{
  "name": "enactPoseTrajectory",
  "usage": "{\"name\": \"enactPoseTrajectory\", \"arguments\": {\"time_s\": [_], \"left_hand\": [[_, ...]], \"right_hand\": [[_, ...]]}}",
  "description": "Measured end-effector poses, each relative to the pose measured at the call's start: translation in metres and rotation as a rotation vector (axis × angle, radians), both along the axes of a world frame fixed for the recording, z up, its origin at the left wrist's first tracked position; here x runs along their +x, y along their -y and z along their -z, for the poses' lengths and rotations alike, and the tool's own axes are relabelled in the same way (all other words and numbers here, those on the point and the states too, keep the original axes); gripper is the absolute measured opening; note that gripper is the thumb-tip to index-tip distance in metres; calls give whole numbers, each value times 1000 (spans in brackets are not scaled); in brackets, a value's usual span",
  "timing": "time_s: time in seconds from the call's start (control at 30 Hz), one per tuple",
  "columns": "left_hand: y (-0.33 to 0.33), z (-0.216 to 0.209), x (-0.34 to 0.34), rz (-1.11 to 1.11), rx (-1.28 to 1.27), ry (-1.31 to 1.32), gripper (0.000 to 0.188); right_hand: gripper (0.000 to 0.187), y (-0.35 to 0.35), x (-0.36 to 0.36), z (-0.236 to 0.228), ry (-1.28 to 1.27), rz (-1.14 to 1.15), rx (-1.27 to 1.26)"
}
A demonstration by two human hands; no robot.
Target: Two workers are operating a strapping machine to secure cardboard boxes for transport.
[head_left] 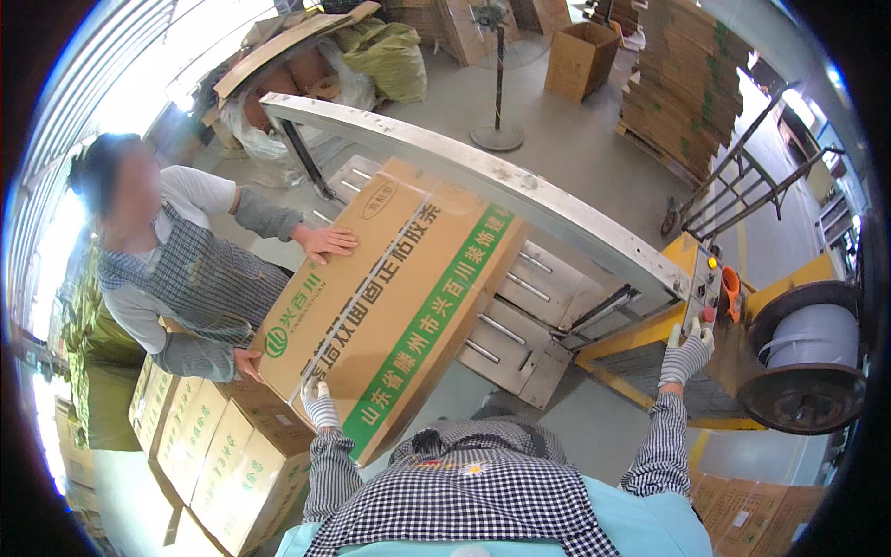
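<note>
Nearest the camera, the person's checked sleeves rise from the lower edge. The left hand [318,401], in a striped knit glove, presses against the near end of a long cardboard carton [390,302]; only the back of the glove shows, so whether its fingers curl round the edge cannot be told. The right hand [687,351], gloved the same way, reaches up to the control panel [705,278] of a strapping machine, fingers loosely spread and fingertips at a red button — it holds nothing.

The carton lies on the machine's roller bench [520,306], under a steel arch [464,167]. Its long axis runs from the lower left, near the person, up to the right toward the arch. It is taped shut with a green band along one side, so its contents are hidden.

To the left a co-worker in a checked apron has one bare hand [325,243] flat on the carton's top and the other hand [247,364] at its lower corner, partly hidden by the box.

Below them stands a stack of similar cartons [213,446], cut off by the dark rim. Right of the machine sits a reel of pale strapping [809,353]. Further back — a pedestal fan [497,74], an open box [580,58] whose inside cannot be made out, and piled flat cardboard [682,84].
</note>
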State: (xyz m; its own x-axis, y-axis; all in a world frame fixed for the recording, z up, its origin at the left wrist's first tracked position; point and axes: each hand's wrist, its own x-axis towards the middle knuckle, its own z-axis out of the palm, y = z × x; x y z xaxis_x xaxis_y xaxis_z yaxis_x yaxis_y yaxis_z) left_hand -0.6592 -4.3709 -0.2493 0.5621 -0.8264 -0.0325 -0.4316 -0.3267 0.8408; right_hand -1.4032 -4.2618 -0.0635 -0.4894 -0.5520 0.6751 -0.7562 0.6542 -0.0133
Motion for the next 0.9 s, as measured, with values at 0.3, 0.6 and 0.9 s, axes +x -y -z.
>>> {"name": "enactPoseTrajectory", "arguments": {"time_s": [0.3,0.6,0.9], "left_hand": [[-14,-32,20,-56,-45,13,26],[-80,31,89,-200,-225,-313,42],[-75,98,91,-132,32,-954,79]], "right_hand": [[62,7,31,-29,183,199,171],[69,1,68,-54,204,69,228],[79,-7,30,-29,274,407,264]]}}
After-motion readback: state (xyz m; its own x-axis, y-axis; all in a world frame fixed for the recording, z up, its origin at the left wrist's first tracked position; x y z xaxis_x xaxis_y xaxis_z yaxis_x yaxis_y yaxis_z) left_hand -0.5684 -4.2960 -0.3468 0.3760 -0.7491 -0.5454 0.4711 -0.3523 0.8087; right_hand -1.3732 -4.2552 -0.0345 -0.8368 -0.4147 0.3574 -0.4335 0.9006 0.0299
